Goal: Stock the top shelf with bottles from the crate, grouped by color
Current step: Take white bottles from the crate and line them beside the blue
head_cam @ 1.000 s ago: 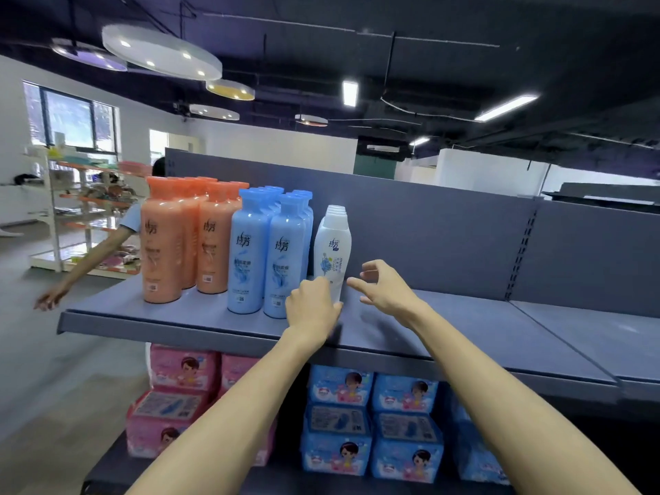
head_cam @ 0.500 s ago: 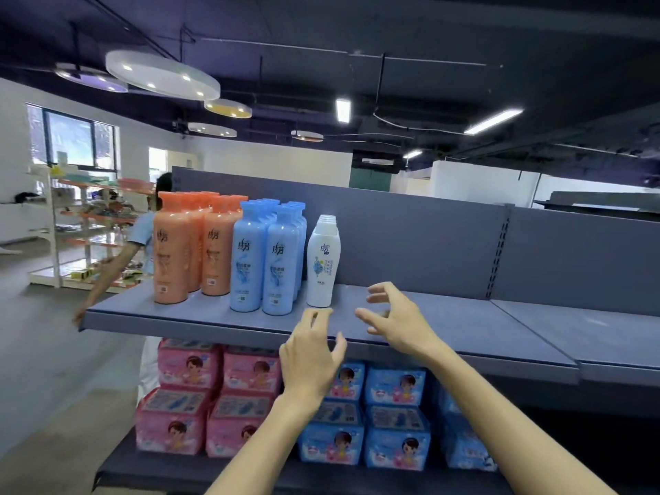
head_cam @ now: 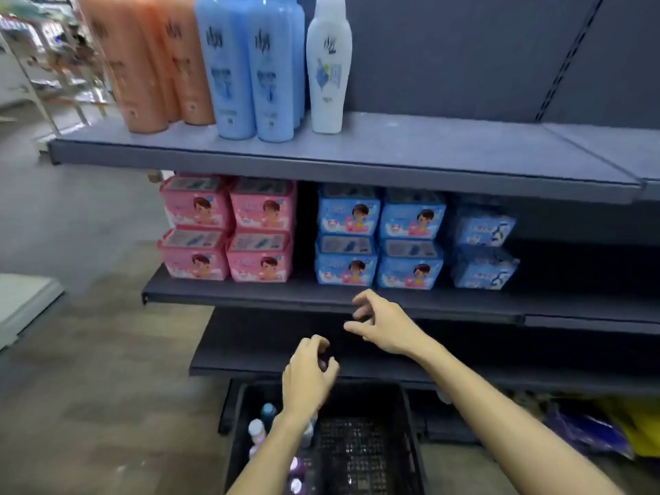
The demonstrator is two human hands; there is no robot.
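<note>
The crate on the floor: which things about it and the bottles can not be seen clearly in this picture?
- Crate contents: head view, left forearm covers several bottles.
- Orange bottles: caps cut off by the top edge.
- Labels on the white bottle: blurred.
- Yellow and purple items at right: blurred.

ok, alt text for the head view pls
Two empty hands, left hand and right hand, reach down toward a black crate of bottles on the floor. Above, the top shelf holds orange bottles, blue bottles and one white bottle.
</note>
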